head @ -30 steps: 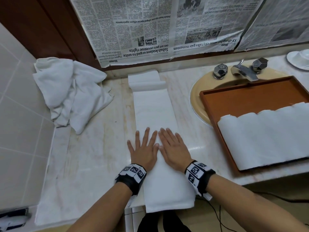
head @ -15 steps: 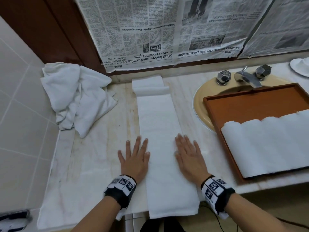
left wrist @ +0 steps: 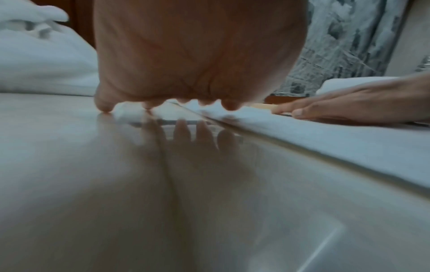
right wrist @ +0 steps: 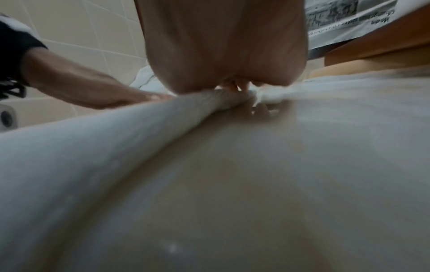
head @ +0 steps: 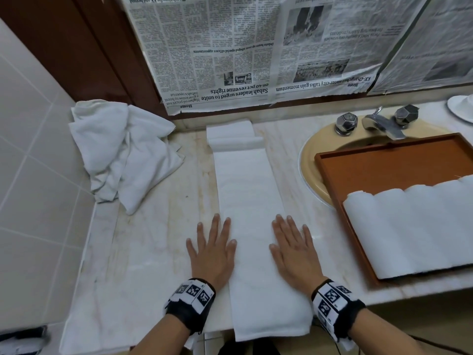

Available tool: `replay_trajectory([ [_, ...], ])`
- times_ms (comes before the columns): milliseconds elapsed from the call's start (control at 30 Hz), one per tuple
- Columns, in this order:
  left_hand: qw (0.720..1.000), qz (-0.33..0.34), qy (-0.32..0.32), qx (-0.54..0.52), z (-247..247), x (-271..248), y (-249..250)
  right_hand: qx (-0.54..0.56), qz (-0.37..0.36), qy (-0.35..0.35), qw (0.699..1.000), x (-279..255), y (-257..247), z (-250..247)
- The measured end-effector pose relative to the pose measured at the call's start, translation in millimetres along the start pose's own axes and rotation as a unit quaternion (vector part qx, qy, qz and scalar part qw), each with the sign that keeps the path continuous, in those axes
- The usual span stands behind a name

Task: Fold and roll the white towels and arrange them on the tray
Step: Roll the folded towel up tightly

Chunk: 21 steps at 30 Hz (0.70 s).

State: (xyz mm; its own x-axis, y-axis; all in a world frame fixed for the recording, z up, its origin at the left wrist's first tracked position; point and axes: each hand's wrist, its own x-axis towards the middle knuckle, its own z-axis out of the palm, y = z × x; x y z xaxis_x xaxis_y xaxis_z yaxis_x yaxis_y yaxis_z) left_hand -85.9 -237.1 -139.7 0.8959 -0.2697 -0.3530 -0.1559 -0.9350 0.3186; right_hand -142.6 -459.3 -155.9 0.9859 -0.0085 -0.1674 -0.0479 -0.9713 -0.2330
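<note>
A long white towel, folded into a narrow strip, lies lengthwise on the marble counter; its near end hangs over the front edge and its far end is folded back. My left hand lies flat with straight fingers along the strip's left edge, partly on the counter. My right hand lies flat on the strip's right edge. The brown tray at the right holds several rolled white towels side by side. The left wrist view shows my left hand on the counter beside the towel.
A heap of loose white towels sits at the back left against the tiled wall. The tray rests over a tan sink with a chrome tap. Newspaper covers the wall behind. A white dish stands far right.
Both hands were side by side in the middle of the strip; they have slid apart to its left and right edges, smoothing it flat.
</note>
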Motion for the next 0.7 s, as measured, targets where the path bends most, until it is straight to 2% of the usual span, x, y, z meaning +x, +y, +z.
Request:
replay_trajectory([
  [133, 0.996, 0.062, -0.02, 0.056, -0.6, 8.4, 16.5, -0.009, -0.052, -0.027, 0.998, 15.5, -19.9, 5.3],
  [267, 0.994, 0.047, -0.036, 0.087, -7.0, 38.1, 10.4, -0.012, -0.053, -0.065, 0.996, 50.3, -30.7, -3.3],
  [367, 0.994, 0.035, -0.038, 0.091, -19.5, 60.8, 6.1, 0.003, -0.061, -0.058, 0.996, 76.4, -30.7, -7.5],
  [533, 0.996, 0.01, -0.046, 0.07, -34.3, 86.4, 8.2, -0.007, -0.038, -0.05, 0.998, 104.1, -23.6, -11.7],
  [633, 0.998, -0.001, -0.037, 0.054, -34.5, 76.9, 11.5, 0.015, 0.026, -0.045, 0.999, 101.0, -12.4, -14.9],
  [700, 0.999, 0.009, -0.021, 0.035, -30.8, 58.4, 13.0, 0.03, 0.03, -0.03, 0.999, 85.4, -8.3, -15.6],
])
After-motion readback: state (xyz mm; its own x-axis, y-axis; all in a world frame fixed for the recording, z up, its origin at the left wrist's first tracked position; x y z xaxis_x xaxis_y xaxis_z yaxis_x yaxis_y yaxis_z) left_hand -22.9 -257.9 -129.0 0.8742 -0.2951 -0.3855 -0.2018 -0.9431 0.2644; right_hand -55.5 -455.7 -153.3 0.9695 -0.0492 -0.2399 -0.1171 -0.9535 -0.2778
